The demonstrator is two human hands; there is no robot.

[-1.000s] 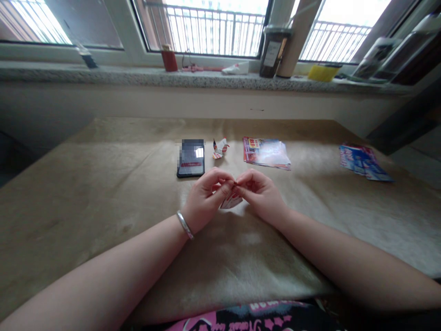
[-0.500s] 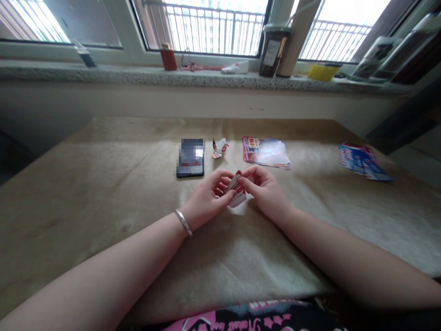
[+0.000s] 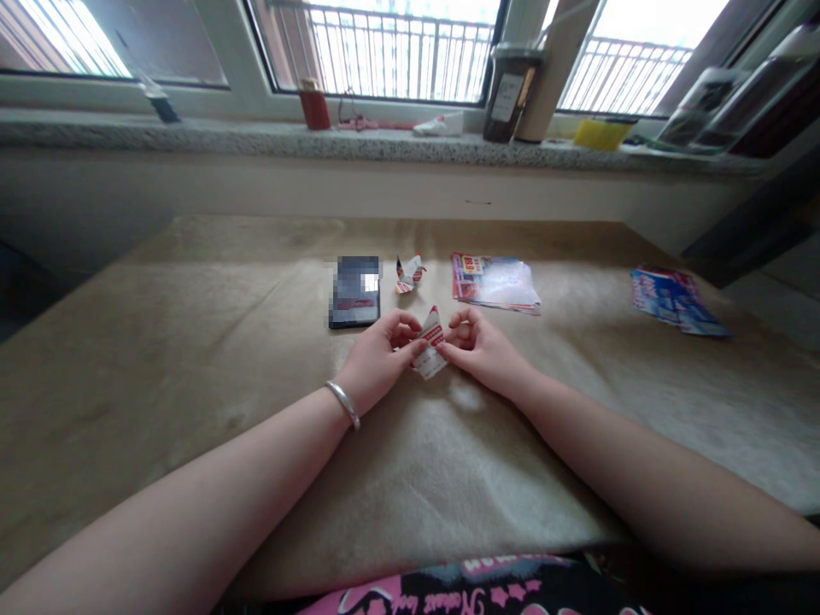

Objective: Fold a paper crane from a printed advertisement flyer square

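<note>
A small folded piece of printed paper (image 3: 430, 346), white with red marks, stands up between my two hands above the tan table cover (image 3: 192, 342). My left hand (image 3: 377, 363) pinches its left side with thumb and fingers; a silver bangle (image 3: 342, 403) circles that wrist. My right hand (image 3: 483, 348) pinches the right side, fingers curled. A finished folded paper figure (image 3: 408, 273) lies a little beyond my hands, beside a dark phone (image 3: 355, 291).
A stack of printed leaflets (image 3: 494, 282) lies right of the paper figure, and another blue leaflet pile (image 3: 672, 299) sits at the far right. On the stone windowsill (image 3: 224, 141) stand a red cup (image 3: 315, 106), a dark jar (image 3: 506, 94) and a yellow item (image 3: 599, 133).
Both hands have moved slightly away from me, toward the phone. The folded paper has been turned upright between the fingertips, its pointed end now up.
</note>
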